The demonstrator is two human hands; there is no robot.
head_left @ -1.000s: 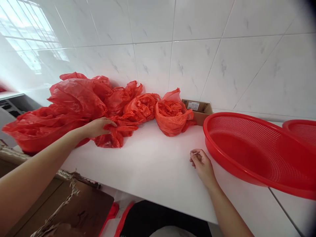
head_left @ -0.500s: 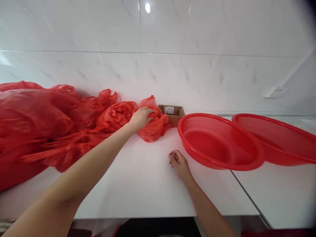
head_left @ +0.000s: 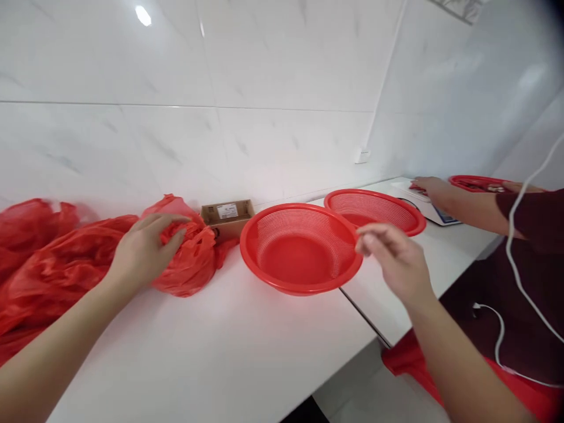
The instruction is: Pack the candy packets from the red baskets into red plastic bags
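Note:
My left hand (head_left: 145, 249) is open, its thumb and fingers apart, over the near side of a crumpled red plastic bag (head_left: 187, 264). Whether it touches the bag is unclear. My right hand (head_left: 396, 258) is raised at the right rim of a round red plastic basket (head_left: 302, 288) with slotted sides. Its fingertips are pressed together and slightly blurred. Anything pinched between them, or contact with the rim, cannot be made out. The inside of the basket shows a bare red floor.
A second red basket (head_left: 374, 202) stands behind. A cardboard box (head_left: 233, 226) sits by the wall. More red bags (head_left: 57, 276) lie at left. At far right, another person's arm (head_left: 467, 205) reaches over a scale (head_left: 440, 214) near a filled red basket (head_left: 471, 178). A white cable (head_left: 513, 235) hangs there.
The view has swung right, bringing the other person and the scale into sight. My left hand has come off the bag's top. My right hand has risen from the table to the basket's rim.

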